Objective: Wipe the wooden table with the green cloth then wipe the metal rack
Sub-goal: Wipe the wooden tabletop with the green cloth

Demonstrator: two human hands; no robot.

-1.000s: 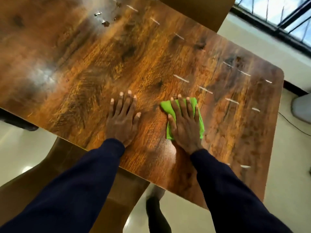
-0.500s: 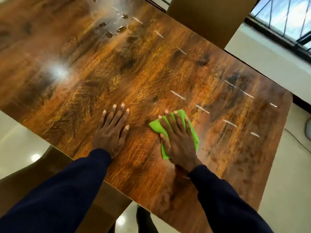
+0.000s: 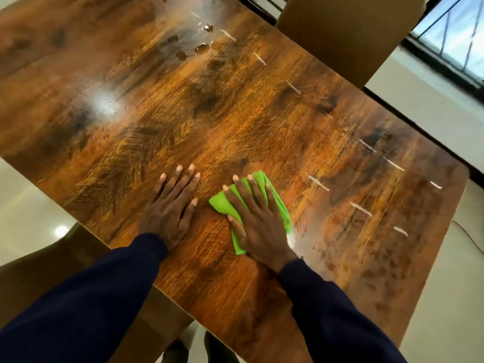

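Observation:
A glossy wooden table (image 3: 235,113) with dark grain fills most of the view. A folded green cloth (image 3: 222,204) lies flat on it near the front edge. My right hand (image 3: 258,221) presses down on the cloth with straight, spread fingers. My left hand (image 3: 171,205) rests flat on the bare wood just left of the cloth, fingers straight. Wet streaks and droplets show on the table to the right of the cloth and at the far top. No metal rack is in view.
A brown chair back (image 3: 348,30) stands at the table's far side. Another brown chair (image 3: 52,279) sits under the near left edge. A dark-framed window (image 3: 450,40) is at the upper right, with pale tiled floor (image 3: 450,297) to the right.
My right hand has slid the green cloth leftwards across the table, closer to my left hand. The view has shifted, bringing both hands lower in the frame.

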